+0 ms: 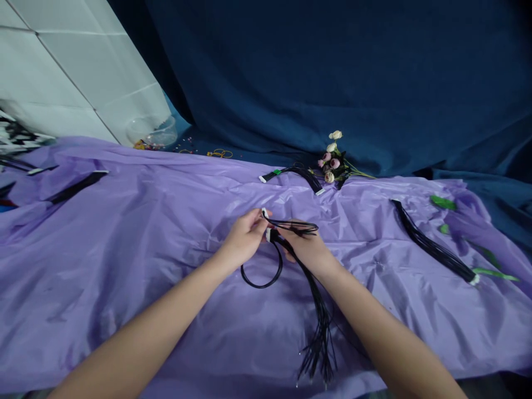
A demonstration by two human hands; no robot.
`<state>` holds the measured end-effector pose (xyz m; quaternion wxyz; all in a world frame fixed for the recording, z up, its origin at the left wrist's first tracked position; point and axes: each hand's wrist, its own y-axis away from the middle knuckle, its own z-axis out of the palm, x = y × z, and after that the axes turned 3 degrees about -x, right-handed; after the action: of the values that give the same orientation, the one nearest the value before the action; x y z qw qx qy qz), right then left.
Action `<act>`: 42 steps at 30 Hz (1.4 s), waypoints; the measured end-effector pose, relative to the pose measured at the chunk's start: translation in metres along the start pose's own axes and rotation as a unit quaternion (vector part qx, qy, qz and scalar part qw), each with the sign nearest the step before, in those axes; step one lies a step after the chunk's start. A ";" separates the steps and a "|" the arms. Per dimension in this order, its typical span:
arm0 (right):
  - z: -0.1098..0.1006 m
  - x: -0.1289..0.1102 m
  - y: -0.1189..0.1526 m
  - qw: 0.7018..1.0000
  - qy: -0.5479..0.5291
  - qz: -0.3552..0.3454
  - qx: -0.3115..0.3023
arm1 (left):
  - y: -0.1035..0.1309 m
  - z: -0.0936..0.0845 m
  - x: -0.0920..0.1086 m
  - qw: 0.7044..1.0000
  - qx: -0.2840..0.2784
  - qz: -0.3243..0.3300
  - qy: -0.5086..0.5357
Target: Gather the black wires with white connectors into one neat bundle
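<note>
My left hand (246,237) is closed, its thumb and fingers pinching a small white connector (265,213) with thin black wires running from it. Close beside it my right hand (302,244) is closed around a black wire bundle (310,272), near that bundle's own white connector (270,235). The bundle hangs down over the purple cloth, and its loose wire ends fan out near the front edge. One black wire (261,286) curves in a loop below the hands. My right fingertips are partly hidden behind the wires.
A wire harness with green tape (297,170) lies beyond the hands, beside artificial flowers (332,160). Another harness (432,244) lies at right near green leaves (443,202). More harnesses (78,187) are at left. A clear plastic bowl (153,132) stands behind the purple cloth (166,233).
</note>
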<state>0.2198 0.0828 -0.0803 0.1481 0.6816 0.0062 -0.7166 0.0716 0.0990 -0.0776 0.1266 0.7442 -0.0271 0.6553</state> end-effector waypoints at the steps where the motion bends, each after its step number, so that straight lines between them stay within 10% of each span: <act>1: 0.000 -0.001 0.000 1.000 -0.013 0.007 -0.001 | 0.000 0.000 -0.002 1.000 -0.017 0.009 -0.003; 11: -0.006 -0.010 -0.001 0.997 -0.063 0.035 -0.035 | 0.002 -0.010 0.007 0.983 -0.171 -0.039 0.052; 42: -0.016 -0.018 0.014 0.966 -0.155 0.156 -0.137 | -0.012 -0.026 -0.002 0.941 -0.242 -0.135 0.194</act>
<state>0.2389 0.0764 -0.0606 0.3486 0.5284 -0.0251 -0.7738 0.0488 0.1157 -0.0788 0.3929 0.5464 -0.0585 0.7373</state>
